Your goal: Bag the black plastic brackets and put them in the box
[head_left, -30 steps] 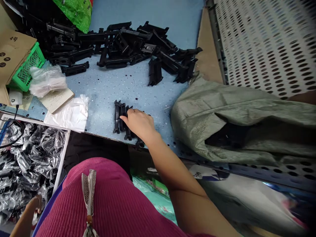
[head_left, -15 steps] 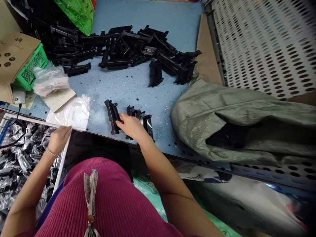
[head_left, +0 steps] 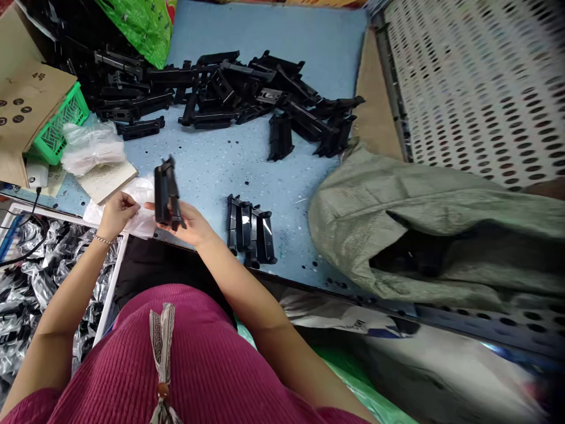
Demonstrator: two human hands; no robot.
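Note:
My right hand (head_left: 190, 225) grips a long black plastic part (head_left: 166, 191), which it holds upright above the table's front edge. The part looks like two narrow bars side by side, with small lugs at the ends. To its left, my left hand (head_left: 117, 214) pinches the edge of a clear plastic bag (head_left: 143, 221) at the flat stack of bags. The bag's upper layer is partly hidden by my fingers. Several more black plastic parts (head_left: 249, 231) stand in a short row on the table, right of my right hand.
A heap of black parts (head_left: 229, 88) spreads across the back of the blue table (head_left: 265, 23). Bundled bags (head_left: 92, 147), a green basket (head_left: 62, 126) and a cardboard box (head_left: 30, 100) are left. A crate of bagged parts (head_left: 44, 282) stands below. A grey-green sack (head_left: 353, 200) lies right.
My right hand has lifted a black part off the table and brought it left towards my left hand. My left hand has moved up and right, onto the bags.

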